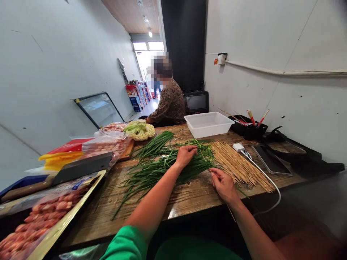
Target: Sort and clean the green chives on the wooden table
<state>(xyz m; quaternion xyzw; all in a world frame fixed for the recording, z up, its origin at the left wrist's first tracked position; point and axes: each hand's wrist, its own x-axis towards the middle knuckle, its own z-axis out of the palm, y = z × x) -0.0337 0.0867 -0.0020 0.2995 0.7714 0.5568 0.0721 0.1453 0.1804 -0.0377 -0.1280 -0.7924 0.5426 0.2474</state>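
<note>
A pile of long green garlic chives [151,177] lies across the wooden table in front of me. My left hand [186,155] reaches over it, fingers pinched at the chive ends; what exactly sits between the fingertips is partly hidden. Closer to the table's front edge, my right hand [223,183] is closed round a thin bamboo skewer, whose lower end sticks out below the wrist. Its upper part runs up toward the left hand and the chives. Beside my right hand many loose bamboo skewers [238,162] are spread out in one direction.
Behind the chives stand a white plastic tub [208,126] and a cauliflower [140,130]. Bagged meat, a cleaver [82,168] and a meat tray [51,213] occupy the left. A phone [272,160], charger [239,147] and black bag lie right. A person [170,101] sits opposite.
</note>
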